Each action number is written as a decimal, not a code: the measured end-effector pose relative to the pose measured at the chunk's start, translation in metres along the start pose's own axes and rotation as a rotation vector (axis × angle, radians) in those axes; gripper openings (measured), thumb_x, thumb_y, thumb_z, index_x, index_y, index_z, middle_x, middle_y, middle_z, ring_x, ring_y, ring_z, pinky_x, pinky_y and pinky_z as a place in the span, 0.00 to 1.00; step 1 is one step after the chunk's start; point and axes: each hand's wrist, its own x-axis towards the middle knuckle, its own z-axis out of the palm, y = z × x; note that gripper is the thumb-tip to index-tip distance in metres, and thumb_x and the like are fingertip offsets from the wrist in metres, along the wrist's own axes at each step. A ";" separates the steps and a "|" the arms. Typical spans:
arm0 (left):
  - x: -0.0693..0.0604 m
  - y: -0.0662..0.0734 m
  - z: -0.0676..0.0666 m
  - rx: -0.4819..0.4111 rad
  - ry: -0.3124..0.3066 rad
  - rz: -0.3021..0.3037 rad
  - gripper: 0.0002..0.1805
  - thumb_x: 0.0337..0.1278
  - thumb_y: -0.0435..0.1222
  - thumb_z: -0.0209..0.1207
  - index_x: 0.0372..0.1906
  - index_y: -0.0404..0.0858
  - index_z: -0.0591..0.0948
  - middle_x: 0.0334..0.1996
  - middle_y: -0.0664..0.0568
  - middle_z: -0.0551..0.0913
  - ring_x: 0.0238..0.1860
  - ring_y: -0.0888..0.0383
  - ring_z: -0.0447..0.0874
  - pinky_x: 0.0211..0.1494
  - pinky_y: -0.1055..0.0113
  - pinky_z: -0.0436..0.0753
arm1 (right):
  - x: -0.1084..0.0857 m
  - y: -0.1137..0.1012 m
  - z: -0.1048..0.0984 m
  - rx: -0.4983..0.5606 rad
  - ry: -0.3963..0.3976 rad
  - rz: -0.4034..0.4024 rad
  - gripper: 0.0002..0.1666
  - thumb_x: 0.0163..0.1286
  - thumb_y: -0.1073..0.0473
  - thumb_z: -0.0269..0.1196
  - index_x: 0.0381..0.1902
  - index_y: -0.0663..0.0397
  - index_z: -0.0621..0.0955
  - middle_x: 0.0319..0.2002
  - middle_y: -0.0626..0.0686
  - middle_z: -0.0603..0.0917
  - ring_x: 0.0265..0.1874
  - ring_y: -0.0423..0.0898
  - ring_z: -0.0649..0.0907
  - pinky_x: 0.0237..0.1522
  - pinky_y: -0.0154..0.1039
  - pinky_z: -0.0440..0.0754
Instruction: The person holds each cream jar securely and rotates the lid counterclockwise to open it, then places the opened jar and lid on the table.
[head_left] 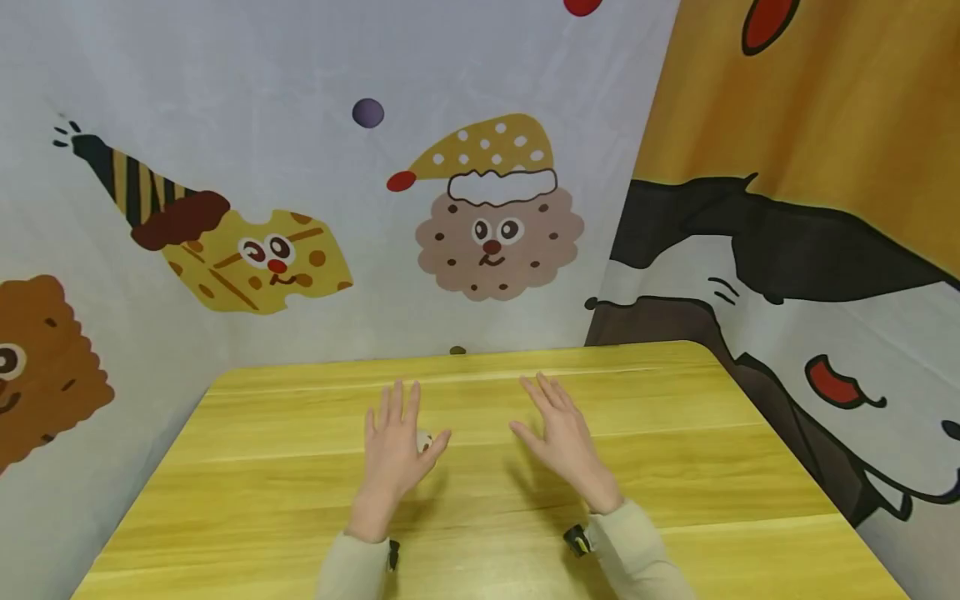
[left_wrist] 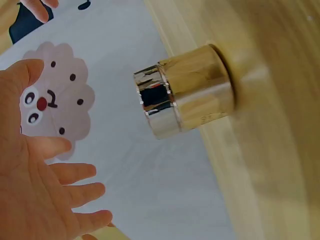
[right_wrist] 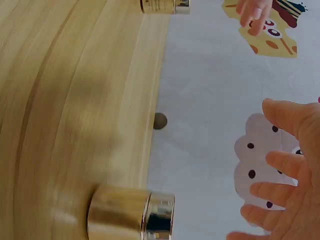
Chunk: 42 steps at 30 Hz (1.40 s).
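My left hand (head_left: 392,458) is held above the table with its fingers straight and spread, thumb pointing right. A gold cylindrical jar with a shiny mirrored cap (left_wrist: 195,92) stands near it; the head view shows only a sliver of a cap (head_left: 424,440) past the palm. My right hand (head_left: 564,437) also hovers with straight fingers, apart from the left. Near it in the right wrist view stands another gold jar (right_wrist: 117,215), which I cannot make out in the head view. At that view's top edge a gold jar (right_wrist: 159,6) is partly cut off. Neither hand visibly touches a jar.
The jars stand on a yellow wood-grain table (head_left: 285,492). Behind it hangs a pale cloth (head_left: 300,67) printed with cartoon biscuits and cheese. To the right is a cloth with a large cartoon animal (head_left: 862,333). Dark devices (head_left: 577,540) are worn at both wrists.
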 end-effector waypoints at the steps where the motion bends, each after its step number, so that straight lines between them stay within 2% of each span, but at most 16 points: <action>1: -0.001 -0.002 0.000 -0.017 0.001 -0.004 0.46 0.53 0.55 0.58 0.69 0.32 0.59 0.69 0.33 0.54 0.69 0.35 0.50 0.64 0.35 0.52 | 0.001 -0.001 0.002 0.028 0.004 -0.006 0.40 0.58 0.50 0.68 0.66 0.56 0.69 0.65 0.66 0.64 0.63 0.67 0.65 0.54 0.67 0.65; 6: -0.007 -0.013 0.002 -0.087 -0.010 -0.016 0.46 0.52 0.54 0.60 0.69 0.30 0.59 0.67 0.30 0.56 0.68 0.34 0.51 0.62 0.33 0.53 | 0.005 -0.010 0.010 0.151 0.007 -0.004 0.38 0.56 0.54 0.70 0.63 0.57 0.71 0.62 0.64 0.70 0.60 0.63 0.69 0.55 0.62 0.69; 10: -0.010 -0.021 0.002 -0.125 -0.019 -0.011 0.46 0.50 0.50 0.64 0.66 0.26 0.61 0.64 0.28 0.62 0.64 0.32 0.59 0.61 0.36 0.61 | 0.009 -0.016 0.021 0.252 0.023 -0.031 0.36 0.55 0.58 0.70 0.60 0.62 0.73 0.58 0.62 0.75 0.57 0.61 0.74 0.55 0.58 0.71; 13: -0.014 -0.028 0.002 -0.179 -0.039 -0.026 0.46 0.44 0.46 0.68 0.64 0.23 0.63 0.60 0.27 0.67 0.59 0.32 0.66 0.58 0.39 0.67 | 0.012 -0.018 0.031 0.361 0.009 -0.019 0.33 0.55 0.61 0.70 0.58 0.65 0.74 0.56 0.62 0.77 0.54 0.59 0.76 0.52 0.55 0.74; 17: -0.018 -0.035 0.003 -0.291 -0.084 -0.080 0.45 0.39 0.41 0.72 0.61 0.21 0.65 0.57 0.28 0.71 0.56 0.33 0.70 0.57 0.43 0.71 | 0.015 -0.022 0.043 0.509 -0.052 0.055 0.31 0.57 0.61 0.69 0.58 0.63 0.74 0.54 0.61 0.78 0.51 0.58 0.78 0.46 0.55 0.78; 21: -0.021 -0.040 0.007 -0.443 -0.103 -0.140 0.42 0.39 0.36 0.73 0.59 0.20 0.67 0.55 0.28 0.73 0.54 0.34 0.72 0.54 0.44 0.73 | 0.018 -0.027 0.053 0.639 -0.121 0.123 0.30 0.59 0.61 0.67 0.59 0.61 0.74 0.54 0.62 0.78 0.51 0.58 0.77 0.48 0.55 0.77; 25: -0.024 -0.042 0.010 -0.543 -0.117 -0.196 0.38 0.39 0.33 0.72 0.58 0.21 0.69 0.52 0.30 0.75 0.51 0.35 0.74 0.52 0.45 0.75 | 0.022 -0.031 0.063 0.752 -0.166 0.188 0.29 0.59 0.62 0.67 0.59 0.61 0.74 0.53 0.63 0.78 0.52 0.58 0.77 0.50 0.54 0.76; 30: -0.027 -0.045 0.014 -0.611 -0.139 -0.238 0.36 0.40 0.31 0.72 0.57 0.22 0.70 0.50 0.31 0.76 0.50 0.37 0.75 0.54 0.47 0.75 | 0.025 -0.036 0.075 0.876 -0.178 0.219 0.28 0.59 0.66 0.66 0.58 0.67 0.74 0.52 0.68 0.77 0.52 0.63 0.76 0.51 0.52 0.77; 33: -0.027 -0.046 0.016 -0.654 -0.142 -0.264 0.36 0.39 0.30 0.72 0.57 0.22 0.70 0.49 0.32 0.77 0.50 0.37 0.75 0.55 0.48 0.74 | 0.025 -0.038 0.082 0.937 -0.194 0.236 0.27 0.60 0.68 0.65 0.57 0.70 0.73 0.52 0.71 0.76 0.52 0.65 0.76 0.49 0.45 0.79; 37: -0.026 -0.047 0.018 -0.675 -0.166 -0.290 0.35 0.40 0.29 0.71 0.56 0.22 0.70 0.48 0.34 0.78 0.50 0.39 0.76 0.55 0.50 0.75 | 0.026 -0.041 0.091 1.011 -0.225 0.299 0.29 0.60 0.66 0.65 0.58 0.71 0.72 0.53 0.70 0.75 0.53 0.63 0.76 0.48 0.38 0.79; 42: -0.025 -0.048 0.021 -0.688 -0.190 -0.338 0.34 0.40 0.29 0.71 0.56 0.22 0.71 0.48 0.34 0.78 0.49 0.40 0.77 0.55 0.50 0.74 | 0.027 -0.046 0.098 1.072 -0.258 0.360 0.29 0.61 0.66 0.65 0.59 0.71 0.71 0.55 0.69 0.74 0.54 0.61 0.75 0.52 0.41 0.77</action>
